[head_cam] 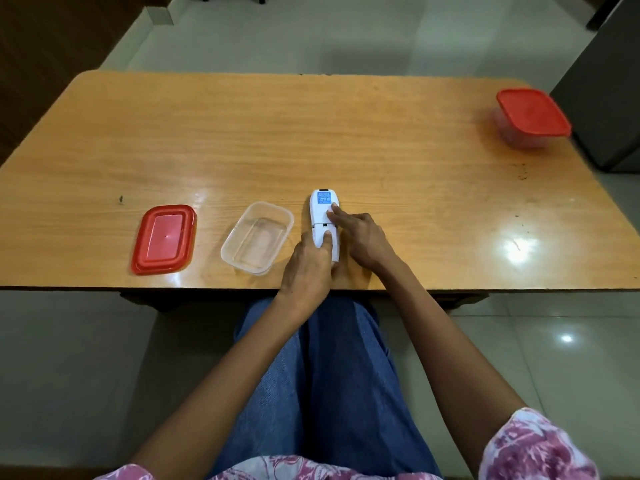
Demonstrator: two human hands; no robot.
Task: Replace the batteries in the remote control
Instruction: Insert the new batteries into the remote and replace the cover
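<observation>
Remote control [322,216] lies face-down — both hands press it, left hand [308,268] hiding its near end, right hand [363,240] fingers extended.

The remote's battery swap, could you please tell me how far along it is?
Early. Done: the remote lies face down on the table. In hand: left hand presses its battery cover while right hand steadies it. Left: no batteries visible yet.

A blue label [323,198] with pale print sat on the back of the white remote control [322,216], just beyond the fingertips of the right hand [360,237]. Its lines of print were too small and blurred to be read. No other writing, brand or number could be made out anywhere else.
</observation>
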